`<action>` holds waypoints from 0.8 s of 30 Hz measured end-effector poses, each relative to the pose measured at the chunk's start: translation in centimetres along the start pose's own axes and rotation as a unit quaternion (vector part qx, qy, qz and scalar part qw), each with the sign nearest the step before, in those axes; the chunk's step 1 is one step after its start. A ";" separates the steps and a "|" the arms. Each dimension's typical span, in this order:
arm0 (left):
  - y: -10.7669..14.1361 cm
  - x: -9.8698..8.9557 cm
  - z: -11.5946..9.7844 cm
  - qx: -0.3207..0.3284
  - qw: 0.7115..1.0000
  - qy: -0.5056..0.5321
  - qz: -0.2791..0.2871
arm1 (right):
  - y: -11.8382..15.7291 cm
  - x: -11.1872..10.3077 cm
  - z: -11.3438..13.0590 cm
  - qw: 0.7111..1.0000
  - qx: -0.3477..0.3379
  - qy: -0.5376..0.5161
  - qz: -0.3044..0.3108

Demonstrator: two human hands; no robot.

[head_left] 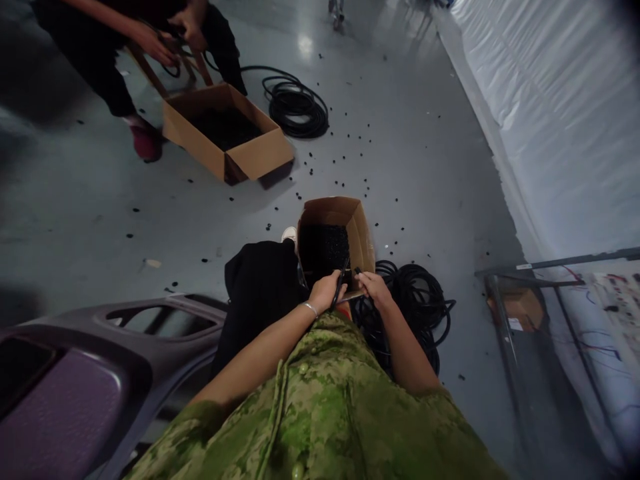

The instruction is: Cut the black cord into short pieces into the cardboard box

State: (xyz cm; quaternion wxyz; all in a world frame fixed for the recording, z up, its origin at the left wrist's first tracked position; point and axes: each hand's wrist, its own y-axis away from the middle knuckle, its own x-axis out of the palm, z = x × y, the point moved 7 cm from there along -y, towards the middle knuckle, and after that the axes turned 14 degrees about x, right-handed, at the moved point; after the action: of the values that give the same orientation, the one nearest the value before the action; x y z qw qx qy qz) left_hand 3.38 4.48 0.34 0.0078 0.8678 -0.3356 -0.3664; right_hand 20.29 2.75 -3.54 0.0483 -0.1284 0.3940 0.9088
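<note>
Black, elongated item (341, 281): located in the left hand (325, 292), at the near edge of the small cardboard box (363, 233). The left hand is partly closed, with the fingers curled around the item. The item extends past the hand at both ends; its exact type cannot be determined. A thin light band (311, 308) encircles the left wrist.

The right hand (376, 289) is nearly closed. Its thumb and fingers pinch a small black piece (357, 271) at the near right corner of the same box. The two hands are close together, with a narrow gap between them. Contact between the two held parts cannot be confirmed.

The small cardboard box is open at the top and contains a mass of small black pieces (333, 245). Coiled black tubing (417, 293) lies on the floor (425, 193) just to the right of the box.

Forward and to the left, a larger cardboard box (260, 155) also contains dark material (227, 128). A second black coil (299, 110) lies beside it. Behind that box, a seated person's hands (173, 41) hold a black length (173, 69). Loose black bits (337, 183) are scattered across the floor between the boxes.
</note>
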 end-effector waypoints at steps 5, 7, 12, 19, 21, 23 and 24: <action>0.1 -0.1 -0.8 0.028 0.999 0.022 0.004 | 1.2 -1.3 3.4 0.998 -0.066 0.010 0.005; 0.3 -0.1 -1.1 0.042 0.999 0.022 0.009 | 1.7 -1.5 4.5 0.996 -0.090 0.025 0.014; 0.4 0.2 -1.5 0.068 0.997 0.018 0.009 | 2.3 -1.3 5.8 0.988 -0.126 0.088 0.032; 0.3 0.4 -1.3 0.075 0.997 0.001 0.013 | 2.5 -1.5 6.0 0.978 -0.142 0.143 0.052; 0.2 0.5 -1.2 0.080 0.997 -0.008 0.015 | 2.6 -1.5 6.1 0.977 -0.141 0.151 0.057; 0.1 0.6 -1.1 0.077 0.997 -0.011 0.015 | 2.6 -1.5 6.1 0.976 -0.138 0.158 0.060; 0.1 0.6 -1.1 0.072 0.997 -0.011 0.015 | 2.6 -1.5 6.1 0.976 -0.138 0.160 0.060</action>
State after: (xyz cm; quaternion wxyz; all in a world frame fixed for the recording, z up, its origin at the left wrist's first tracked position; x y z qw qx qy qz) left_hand 4.27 3.81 0.80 -0.0534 0.8566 -0.3744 -0.3509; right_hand 20.01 5.45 2.75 -0.0887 -0.2540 0.2748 0.9231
